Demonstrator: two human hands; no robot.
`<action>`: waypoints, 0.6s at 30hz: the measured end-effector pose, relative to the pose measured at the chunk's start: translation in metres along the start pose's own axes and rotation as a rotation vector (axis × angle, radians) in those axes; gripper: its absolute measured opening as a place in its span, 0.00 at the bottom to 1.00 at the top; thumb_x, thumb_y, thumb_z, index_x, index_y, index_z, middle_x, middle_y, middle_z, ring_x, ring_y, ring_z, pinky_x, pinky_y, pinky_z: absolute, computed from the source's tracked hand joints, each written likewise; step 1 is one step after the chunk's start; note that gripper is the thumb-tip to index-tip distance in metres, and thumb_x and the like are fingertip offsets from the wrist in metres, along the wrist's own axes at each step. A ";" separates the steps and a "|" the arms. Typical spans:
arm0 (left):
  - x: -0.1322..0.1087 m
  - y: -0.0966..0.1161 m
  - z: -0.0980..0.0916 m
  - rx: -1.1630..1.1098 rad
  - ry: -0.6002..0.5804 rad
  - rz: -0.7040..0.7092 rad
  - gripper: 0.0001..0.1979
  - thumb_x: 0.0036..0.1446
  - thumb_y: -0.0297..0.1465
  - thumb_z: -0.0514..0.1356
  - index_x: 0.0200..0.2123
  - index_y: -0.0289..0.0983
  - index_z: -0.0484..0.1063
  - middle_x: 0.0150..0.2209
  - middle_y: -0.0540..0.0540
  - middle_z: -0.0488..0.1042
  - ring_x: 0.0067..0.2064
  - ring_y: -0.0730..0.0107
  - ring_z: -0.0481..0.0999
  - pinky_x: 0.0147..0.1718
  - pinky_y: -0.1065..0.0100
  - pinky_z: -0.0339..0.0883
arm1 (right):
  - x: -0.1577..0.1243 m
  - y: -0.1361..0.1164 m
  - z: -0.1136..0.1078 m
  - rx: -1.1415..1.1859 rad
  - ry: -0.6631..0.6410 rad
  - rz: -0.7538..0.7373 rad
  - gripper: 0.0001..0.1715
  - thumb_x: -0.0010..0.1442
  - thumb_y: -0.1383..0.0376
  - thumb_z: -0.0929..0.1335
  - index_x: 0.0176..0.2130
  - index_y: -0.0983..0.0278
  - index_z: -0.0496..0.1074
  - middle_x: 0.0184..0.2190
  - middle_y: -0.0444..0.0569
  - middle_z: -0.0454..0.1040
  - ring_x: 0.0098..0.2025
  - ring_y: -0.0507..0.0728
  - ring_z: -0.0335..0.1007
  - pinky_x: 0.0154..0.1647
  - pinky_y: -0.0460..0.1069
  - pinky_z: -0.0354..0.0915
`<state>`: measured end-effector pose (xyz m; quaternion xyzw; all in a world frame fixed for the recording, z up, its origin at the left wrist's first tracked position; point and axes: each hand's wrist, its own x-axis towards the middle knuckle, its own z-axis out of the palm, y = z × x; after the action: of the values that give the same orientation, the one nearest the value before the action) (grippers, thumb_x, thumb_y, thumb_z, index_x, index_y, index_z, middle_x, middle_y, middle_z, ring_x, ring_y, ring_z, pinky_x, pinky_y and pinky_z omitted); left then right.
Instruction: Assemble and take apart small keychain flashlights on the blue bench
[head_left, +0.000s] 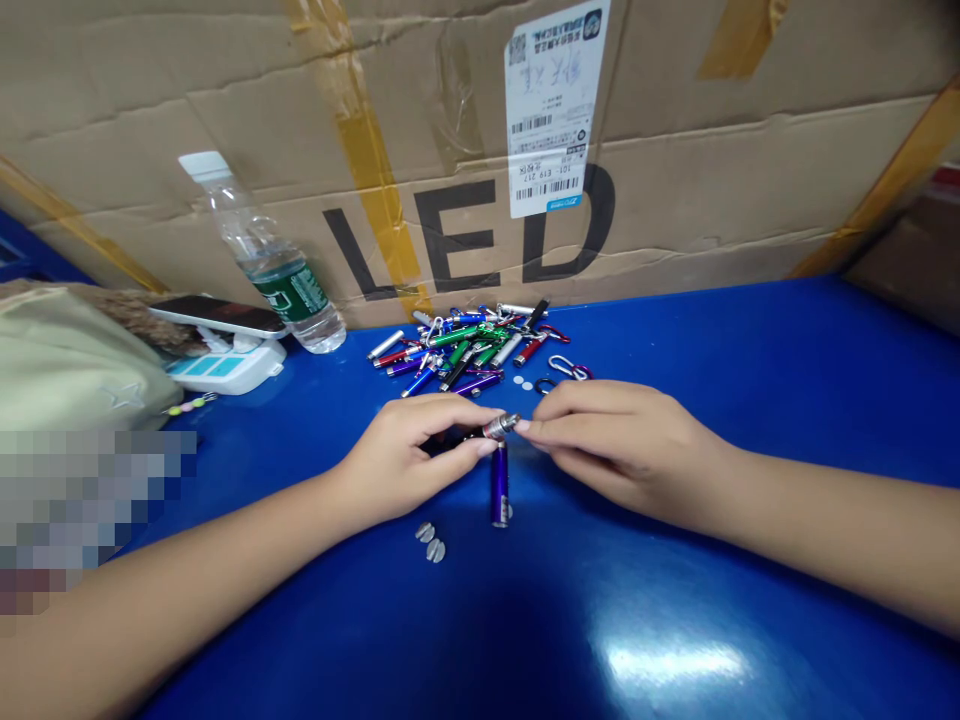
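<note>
My left hand [416, 450] pinches a small silver metal flashlight part [501, 426] between thumb and index finger, its narrow end pointing right. My right hand [615, 440] is closed, its fingertips pressed together at that narrow end; what they hold, if anything, is hidden. Just below the part, a purple flashlight tube [500, 490] lies on the blue table, with a small round disc [511, 511] partly behind it. Nearer to me are several silver button cells [431, 543] in two short groups. Beyond my hands lies a pile of coloured mini flashlights [465, 350] with clips.
A large cardboard box [697, 170] stands along the table's back edge. At left are a water bottle [285, 285], a phone [225, 314] on a white power strip [232, 368], and a pale bag [75, 360]. Carabiners [570, 367] and small white discs [523, 383] lie by the pile.
</note>
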<state>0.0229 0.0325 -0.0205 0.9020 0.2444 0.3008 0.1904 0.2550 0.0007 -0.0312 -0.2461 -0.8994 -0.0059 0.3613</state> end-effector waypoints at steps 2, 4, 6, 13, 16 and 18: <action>0.000 0.000 0.000 0.001 0.000 0.007 0.09 0.57 0.29 0.59 0.42 0.36 0.74 0.38 0.45 0.79 0.38 0.70 0.78 0.37 0.71 0.72 | 0.000 0.000 0.000 -0.013 0.001 -0.029 0.14 0.64 0.70 0.61 0.44 0.64 0.73 0.36 0.51 0.75 0.37 0.51 0.72 0.37 0.46 0.68; -0.001 -0.001 0.001 0.008 0.010 0.012 0.09 0.57 0.30 0.59 0.42 0.37 0.74 0.39 0.45 0.79 0.38 0.69 0.78 0.37 0.70 0.72 | 0.000 0.000 0.001 -0.029 -0.001 -0.048 0.14 0.64 0.70 0.60 0.44 0.64 0.73 0.36 0.51 0.75 0.37 0.51 0.72 0.37 0.46 0.69; -0.002 -0.002 0.002 0.021 0.025 0.022 0.10 0.57 0.30 0.60 0.42 0.37 0.74 0.39 0.45 0.79 0.38 0.70 0.78 0.37 0.70 0.72 | 0.000 0.000 0.003 -0.050 -0.006 -0.061 0.14 0.64 0.70 0.60 0.43 0.65 0.73 0.35 0.52 0.76 0.37 0.51 0.72 0.37 0.46 0.69; -0.002 -0.001 0.002 0.113 0.054 0.059 0.09 0.58 0.30 0.59 0.42 0.37 0.74 0.38 0.45 0.79 0.38 0.69 0.78 0.38 0.70 0.72 | -0.002 -0.003 0.008 -0.103 -0.015 -0.051 0.13 0.64 0.70 0.61 0.42 0.67 0.74 0.35 0.53 0.76 0.35 0.51 0.72 0.34 0.45 0.68; -0.003 -0.001 0.001 0.160 0.037 0.069 0.10 0.58 0.31 0.59 0.43 0.37 0.73 0.39 0.46 0.79 0.39 0.70 0.78 0.39 0.70 0.71 | -0.002 -0.003 0.007 -0.101 -0.029 -0.049 0.14 0.64 0.70 0.61 0.43 0.67 0.73 0.35 0.53 0.76 0.35 0.52 0.72 0.35 0.46 0.68; -0.004 -0.001 0.001 0.158 0.035 0.038 0.13 0.58 0.31 0.59 0.47 0.37 0.71 0.38 0.46 0.79 0.38 0.71 0.78 0.37 0.72 0.71 | -0.001 -0.003 0.007 -0.101 -0.027 -0.047 0.14 0.64 0.71 0.60 0.43 0.66 0.73 0.35 0.53 0.76 0.36 0.52 0.73 0.35 0.46 0.68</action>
<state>0.0206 0.0305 -0.0234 0.9132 0.2537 0.2999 0.1087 0.2500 -0.0011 -0.0369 -0.2431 -0.9083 -0.0564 0.3359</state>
